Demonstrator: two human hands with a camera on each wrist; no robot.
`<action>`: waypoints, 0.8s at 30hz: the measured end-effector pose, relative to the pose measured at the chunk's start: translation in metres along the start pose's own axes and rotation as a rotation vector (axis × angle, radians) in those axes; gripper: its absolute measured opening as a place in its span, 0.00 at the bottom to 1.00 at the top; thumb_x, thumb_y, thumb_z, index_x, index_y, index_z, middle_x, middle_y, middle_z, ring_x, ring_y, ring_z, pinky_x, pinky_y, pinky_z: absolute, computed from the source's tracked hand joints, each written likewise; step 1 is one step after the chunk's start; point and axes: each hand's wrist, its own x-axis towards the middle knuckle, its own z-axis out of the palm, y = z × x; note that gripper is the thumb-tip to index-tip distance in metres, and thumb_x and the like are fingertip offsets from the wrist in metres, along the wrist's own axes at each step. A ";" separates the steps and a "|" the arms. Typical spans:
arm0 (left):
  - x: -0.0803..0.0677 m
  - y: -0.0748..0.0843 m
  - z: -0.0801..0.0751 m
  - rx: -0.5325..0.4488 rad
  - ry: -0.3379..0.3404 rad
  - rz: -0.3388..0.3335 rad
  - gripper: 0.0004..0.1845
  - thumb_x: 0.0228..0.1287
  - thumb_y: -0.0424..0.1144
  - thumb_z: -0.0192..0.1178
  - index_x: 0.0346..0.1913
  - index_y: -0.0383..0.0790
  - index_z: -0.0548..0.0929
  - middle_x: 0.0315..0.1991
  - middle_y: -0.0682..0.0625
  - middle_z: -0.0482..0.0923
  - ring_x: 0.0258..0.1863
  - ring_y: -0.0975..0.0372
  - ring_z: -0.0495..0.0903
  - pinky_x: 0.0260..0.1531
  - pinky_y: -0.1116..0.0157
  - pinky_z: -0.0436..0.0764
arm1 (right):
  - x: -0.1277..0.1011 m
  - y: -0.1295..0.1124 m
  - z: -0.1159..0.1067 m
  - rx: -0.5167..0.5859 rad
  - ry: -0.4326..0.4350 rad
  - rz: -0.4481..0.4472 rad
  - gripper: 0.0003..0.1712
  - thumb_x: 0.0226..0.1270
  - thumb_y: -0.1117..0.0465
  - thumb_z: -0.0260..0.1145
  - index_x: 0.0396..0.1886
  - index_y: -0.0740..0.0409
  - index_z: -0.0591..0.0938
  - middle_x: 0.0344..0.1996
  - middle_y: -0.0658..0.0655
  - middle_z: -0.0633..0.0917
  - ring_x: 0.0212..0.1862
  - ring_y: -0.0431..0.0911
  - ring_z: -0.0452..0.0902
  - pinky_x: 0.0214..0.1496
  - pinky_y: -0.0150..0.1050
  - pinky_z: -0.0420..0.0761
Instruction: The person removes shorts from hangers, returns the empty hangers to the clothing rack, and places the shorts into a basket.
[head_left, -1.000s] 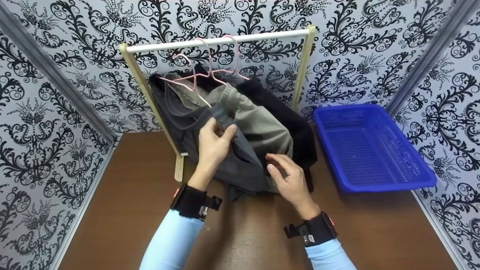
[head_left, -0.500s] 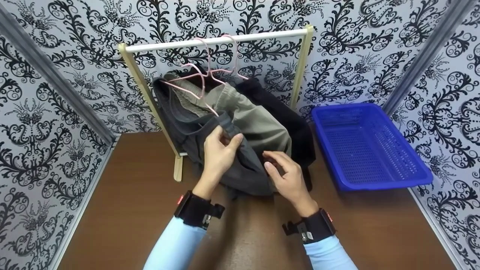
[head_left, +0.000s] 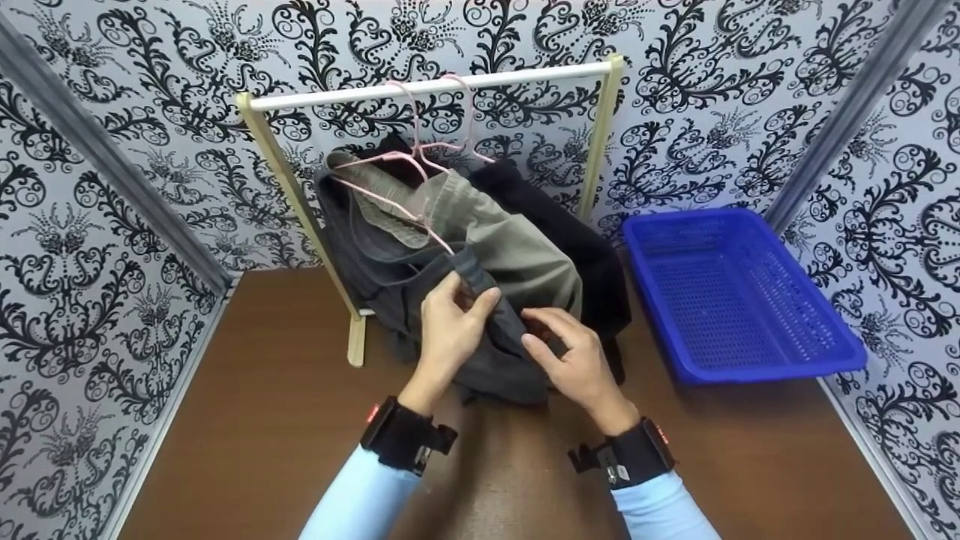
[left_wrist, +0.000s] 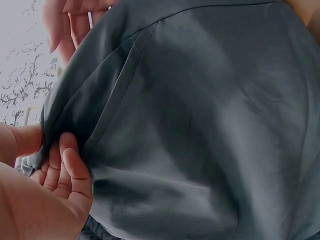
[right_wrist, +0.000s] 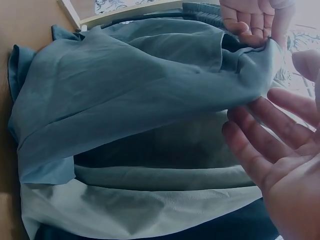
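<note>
- My left hand [head_left: 450, 322] pinched the waistband of the grey garment [head_left: 420, 300], fingers curled round the fabric edge.
- My right hand [head_left: 570, 356] sat just beside it against the same grey cloth, fingers loosely bent; I couldn't tell if it gripped anything.
- The grey garment hung off a pink hanger [head_left: 397, 180] on the white rail [head_left: 427, 85], its lower part bunched on the brown table [head_left: 262, 405].
- An olive garment [head_left: 517, 247] and a black one [head_left: 570, 240] hung behind.
- A blue basket [head_left: 735, 292] sat to the right, apart from the clothes.
</note>
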 end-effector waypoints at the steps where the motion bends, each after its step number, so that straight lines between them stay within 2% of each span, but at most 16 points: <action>1: -0.001 0.000 0.000 0.001 -0.003 0.002 0.11 0.59 0.37 0.73 0.30 0.37 0.80 0.23 0.50 0.78 0.24 0.61 0.76 0.30 0.65 0.75 | 0.000 0.000 0.000 -0.005 -0.002 0.000 0.19 0.64 0.73 0.71 0.56 0.68 0.85 0.50 0.60 0.88 0.42 0.53 0.85 0.42 0.44 0.85; 6: -0.006 -0.001 0.003 -0.003 -0.012 0.008 0.11 0.60 0.38 0.74 0.31 0.37 0.82 0.24 0.48 0.80 0.24 0.60 0.78 0.29 0.65 0.76 | -0.001 0.000 0.001 -0.030 -0.017 0.010 0.20 0.63 0.71 0.72 0.56 0.66 0.85 0.51 0.59 0.88 0.46 0.51 0.85 0.47 0.41 0.83; 15: -0.012 -0.002 0.009 0.004 -0.033 -0.021 0.11 0.59 0.38 0.74 0.29 0.38 0.82 0.23 0.50 0.81 0.24 0.62 0.78 0.29 0.66 0.77 | -0.001 0.001 0.003 -0.101 -0.059 0.035 0.18 0.65 0.69 0.72 0.54 0.67 0.86 0.49 0.60 0.89 0.51 0.53 0.86 0.53 0.47 0.83; 19: -0.014 -0.002 0.013 0.008 -0.050 -0.034 0.09 0.59 0.37 0.74 0.30 0.37 0.84 0.24 0.50 0.82 0.25 0.63 0.79 0.29 0.66 0.78 | -0.003 0.002 0.004 -0.136 -0.054 -0.002 0.13 0.67 0.73 0.68 0.51 0.68 0.86 0.45 0.60 0.89 0.48 0.53 0.87 0.50 0.49 0.84; 24: -0.016 -0.002 0.015 -0.010 -0.103 -0.012 0.09 0.62 0.38 0.72 0.33 0.36 0.84 0.26 0.48 0.84 0.27 0.61 0.81 0.30 0.66 0.80 | -0.004 0.002 0.002 -0.149 -0.057 -0.026 0.09 0.70 0.74 0.65 0.47 0.65 0.86 0.41 0.57 0.90 0.43 0.48 0.87 0.45 0.44 0.84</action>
